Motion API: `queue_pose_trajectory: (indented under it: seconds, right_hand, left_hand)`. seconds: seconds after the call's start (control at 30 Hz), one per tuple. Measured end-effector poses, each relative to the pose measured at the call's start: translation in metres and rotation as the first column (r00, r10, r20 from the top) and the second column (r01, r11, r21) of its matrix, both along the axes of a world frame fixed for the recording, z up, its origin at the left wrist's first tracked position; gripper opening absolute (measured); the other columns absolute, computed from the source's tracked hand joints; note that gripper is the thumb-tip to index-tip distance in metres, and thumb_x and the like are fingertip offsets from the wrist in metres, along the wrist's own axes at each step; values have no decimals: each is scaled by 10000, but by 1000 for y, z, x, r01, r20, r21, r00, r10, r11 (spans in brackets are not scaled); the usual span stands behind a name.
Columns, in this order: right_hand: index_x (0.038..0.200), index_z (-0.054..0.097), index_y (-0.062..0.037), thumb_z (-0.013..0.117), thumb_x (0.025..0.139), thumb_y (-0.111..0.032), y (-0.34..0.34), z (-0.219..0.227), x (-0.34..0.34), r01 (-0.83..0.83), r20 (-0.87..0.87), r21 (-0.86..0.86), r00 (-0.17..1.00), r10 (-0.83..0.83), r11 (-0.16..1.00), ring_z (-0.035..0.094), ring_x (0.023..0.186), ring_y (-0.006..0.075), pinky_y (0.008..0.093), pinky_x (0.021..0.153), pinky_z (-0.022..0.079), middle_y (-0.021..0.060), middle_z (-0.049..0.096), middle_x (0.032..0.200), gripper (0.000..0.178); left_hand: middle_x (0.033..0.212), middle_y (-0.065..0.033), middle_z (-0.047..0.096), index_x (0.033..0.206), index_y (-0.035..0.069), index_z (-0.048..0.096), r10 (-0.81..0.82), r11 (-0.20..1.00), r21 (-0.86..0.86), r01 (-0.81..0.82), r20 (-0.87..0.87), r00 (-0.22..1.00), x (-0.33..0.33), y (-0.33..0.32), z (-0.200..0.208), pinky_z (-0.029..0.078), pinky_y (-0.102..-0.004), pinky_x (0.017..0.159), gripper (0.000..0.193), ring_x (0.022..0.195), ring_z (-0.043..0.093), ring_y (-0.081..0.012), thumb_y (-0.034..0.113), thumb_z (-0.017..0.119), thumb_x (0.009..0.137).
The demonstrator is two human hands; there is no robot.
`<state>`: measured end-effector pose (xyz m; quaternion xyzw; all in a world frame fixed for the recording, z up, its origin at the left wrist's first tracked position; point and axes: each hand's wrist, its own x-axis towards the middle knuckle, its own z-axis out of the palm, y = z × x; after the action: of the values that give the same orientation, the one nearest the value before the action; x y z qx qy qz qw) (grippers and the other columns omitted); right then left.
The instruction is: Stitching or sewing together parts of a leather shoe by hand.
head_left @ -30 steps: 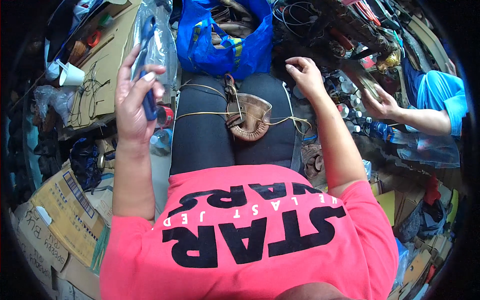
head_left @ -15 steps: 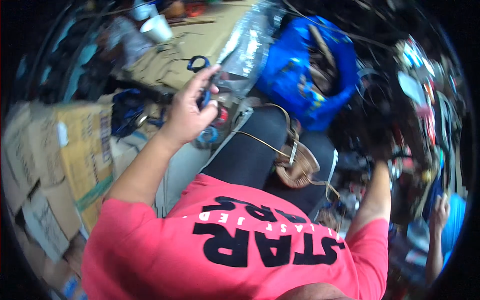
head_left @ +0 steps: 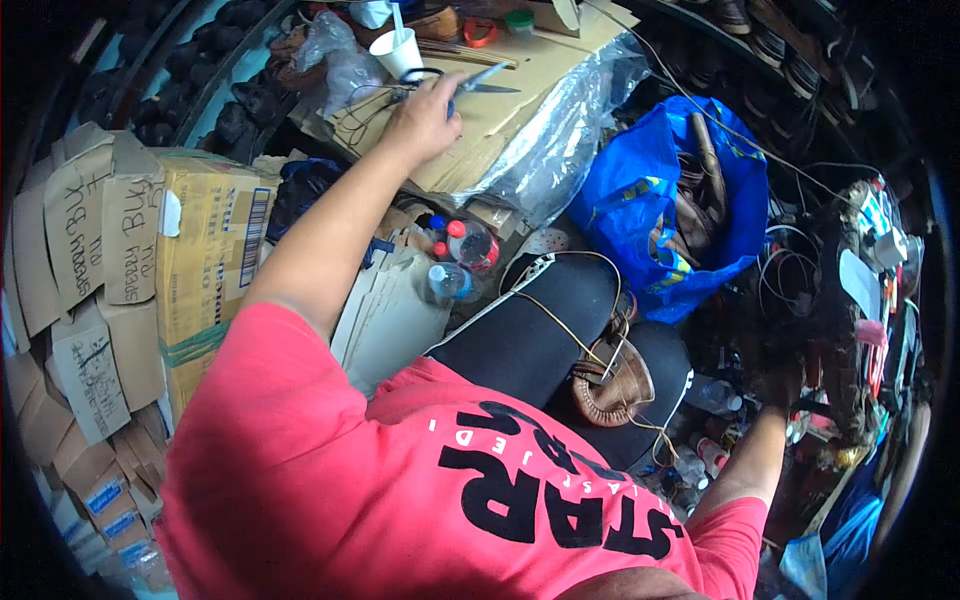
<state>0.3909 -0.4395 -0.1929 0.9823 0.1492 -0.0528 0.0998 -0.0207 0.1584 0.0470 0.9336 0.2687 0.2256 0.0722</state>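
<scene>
My left hand (head_left: 425, 122) is stretched out over the far-left cardboard, its fingers round the handles of a pair of scissors (head_left: 488, 88). The blades point right and stand apart. A brown leather shoe piece (head_left: 620, 388) with a gathered, stitched edge rests on my lap between my thighs. Long tan cord (head_left: 556, 306) trails from it across my leg. Off to the right, my right hand (head_left: 782, 388) reaches into shadow beside a cluttered stand; its fingers are too dark to make out.
A blue bag (head_left: 625, 190) holding brown leather pieces stands ahead. On the flat cardboard (head_left: 560, 85) are a white cup (head_left: 396, 52) and thin sticks. Plastic bottles (head_left: 470, 246) stand by my left leg. Cardboard boxes (head_left: 205, 265) line the left; a cluttered stand (head_left: 858, 330) is at right.
My left hand has moved away and further over the cardboard with the scissors, whose blades now show apart. My view has shifted; a person's hand at the right is no longer seen.
</scene>
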Motion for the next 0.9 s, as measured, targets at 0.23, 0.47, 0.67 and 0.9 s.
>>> queue_pose_trajectory:
  seconds: [0.23, 0.47, 0.67, 0.9]
  right_hand:
    - [1064, 616, -83, 541, 844, -130, -95, 0, -46, -341, 340, 213, 905, 258, 916, 614, 897, 298, 387, 773, 494, 141, 636, 990, 237]
    - [1074, 560, -16, 632, 855, -105, 97, 190, -233, 311, -308, 950, 937, 166, 10, 569, 897, 131, 275, 824, 458, 68, 598, 967, 247]
    - [1053, 550, -20, 634, 842, -17, 212, 231, -288, 504, -285, 833, 743, 606, -227, 573, 926, 114, 254, 843, 451, 57, 610, 1026, 226]
    - [1043, 610, 7, 590, 872, -25, 187, 254, -288, 329, -366, 930, 772, 520, 164, 579, 949, 118, 246, 869, 439, 54, 632, 973, 175]
  left_hand:
    - [1050, -198, 589, 1196, 123, 542, 160, 980, 120, -157, -16, 987, 31, 53, -28, 449, -432, 873, 465, 1010, 558, -347, 209, 652, 753]
    - [1175, -147, 557, 1182, 51, 563, -605, 677, -317, 665, 274, 747, 47, -168, 2, 412, -387, 959, 517, 1121, 517, -304, 248, 723, 732]
    - [1124, -215, 537, 1310, 66, 410, -601, 514, -281, 810, 556, 574, 43, -234, -8, 488, -422, 829, 601, 1001, 564, -381, 104, 674, 771]
    - [1028, -184, 607, 1159, 58, 542, -266, 931, -121, 345, 422, 866, 45, -48, -27, 495, -382, 762, 339, 915, 609, -296, 117, 579, 828]
